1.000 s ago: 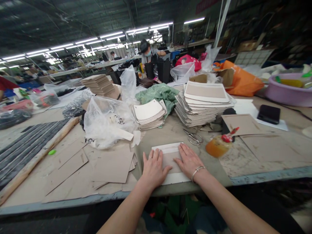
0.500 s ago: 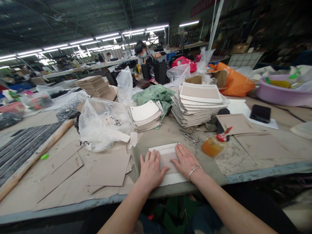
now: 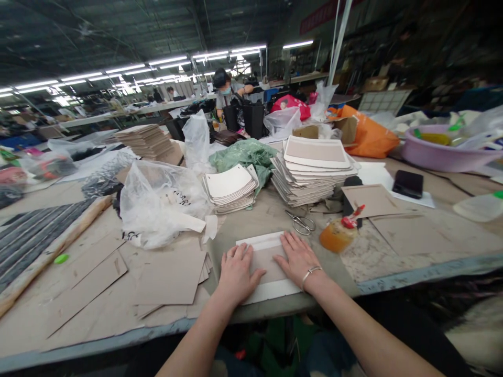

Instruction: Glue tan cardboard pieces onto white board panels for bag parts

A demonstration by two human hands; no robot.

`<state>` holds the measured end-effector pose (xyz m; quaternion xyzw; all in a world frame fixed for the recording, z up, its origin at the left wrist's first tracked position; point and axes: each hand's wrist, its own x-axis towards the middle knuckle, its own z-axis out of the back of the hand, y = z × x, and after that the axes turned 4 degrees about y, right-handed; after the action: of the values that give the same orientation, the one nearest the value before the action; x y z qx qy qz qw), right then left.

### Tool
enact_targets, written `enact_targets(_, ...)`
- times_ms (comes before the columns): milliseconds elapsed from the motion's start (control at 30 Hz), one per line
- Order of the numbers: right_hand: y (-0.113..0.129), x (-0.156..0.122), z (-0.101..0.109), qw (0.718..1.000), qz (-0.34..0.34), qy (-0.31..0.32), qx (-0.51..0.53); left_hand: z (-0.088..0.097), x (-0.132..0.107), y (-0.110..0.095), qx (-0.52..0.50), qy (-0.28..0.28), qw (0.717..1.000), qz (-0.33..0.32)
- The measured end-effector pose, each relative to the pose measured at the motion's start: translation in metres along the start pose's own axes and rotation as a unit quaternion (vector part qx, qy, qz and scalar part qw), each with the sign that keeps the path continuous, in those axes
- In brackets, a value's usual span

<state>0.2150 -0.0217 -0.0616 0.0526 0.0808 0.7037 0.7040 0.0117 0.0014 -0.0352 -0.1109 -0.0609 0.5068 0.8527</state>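
Observation:
A white panel with a grey-beige board on it (image 3: 268,265) lies flat at the table's front edge. My left hand (image 3: 237,272) rests open on its left side, the fingers pointing away from me. On the right side my right hand (image 3: 297,257) lies flat, fingers stretched out, a bracelet at the wrist. Part of the panel is covered by both hands. Just beyond the right fingertips are scissors (image 3: 302,225). To their right stands a glue bottle with amber contents and a red top (image 3: 337,235).
Behind the panel stand a large stack of panels (image 3: 314,173) and a smaller white stack (image 3: 230,187). Loose grey boards (image 3: 171,277) lie at left, near a clear plastic bag (image 3: 157,204). A phone (image 3: 408,183) and purple basin (image 3: 444,149) are at right. A person (image 3: 231,94) sits across.
The view has shifted slightly, so the table's things appear a little further left. My left hand has slid slightly outward on the panel; the right hand stays almost in place.

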Motion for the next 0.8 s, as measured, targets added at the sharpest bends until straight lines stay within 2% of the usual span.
enact_targets(100, -0.007, 0.000, 0.002, 0.999, -0.043, -0.032, 0.005, -0.001, 0.008, 0.015, -0.120, -0.060, 0.990, 0.040)
enact_targets(167, -0.011, 0.000, 0.004, 0.997, -0.040, -0.066, 0.020, -0.003, 0.013, 0.024, -0.238, -0.114, 0.959, 0.104)
enact_targets(233, -0.015, -0.001, 0.005, 0.995, -0.030, -0.090, 0.042, -0.005, 0.017, 0.031, -0.362, -0.134, 0.908, 0.162)
enact_targets(333, -0.016, 0.000, 0.003, 0.992, -0.025, -0.096, 0.080, -0.008, 0.020, 0.033, -0.521, -0.135, 0.815, 0.214)
enact_targets(467, -0.014, 0.003, -0.004, 0.981, -0.026, -0.092, 0.171, -0.008, 0.020, 0.025, -0.688, -0.142, 0.672, 0.233)
enact_targets(533, -0.015, 0.003, -0.006, 0.969, -0.031, -0.100, 0.224, -0.005, 0.020, 0.020, -0.743, -0.119, 0.618, 0.227)
enact_targets(667, -0.021, 0.001, 0.003, 0.937, -0.076, -0.121, 0.320, 0.008, 0.019, 0.014, -0.807, -0.097, 0.544, 0.207)
enact_targets(733, -0.021, -0.002, 0.012, 0.925, -0.082, -0.101, 0.356, 0.014, 0.019, 0.015, -0.824, -0.102, 0.522, 0.195)
enact_targets(800, -0.018, -0.007, 0.022, 0.912, -0.060, -0.070, 0.400, 0.019, 0.018, 0.018, -0.835, -0.107, 0.507, 0.185)
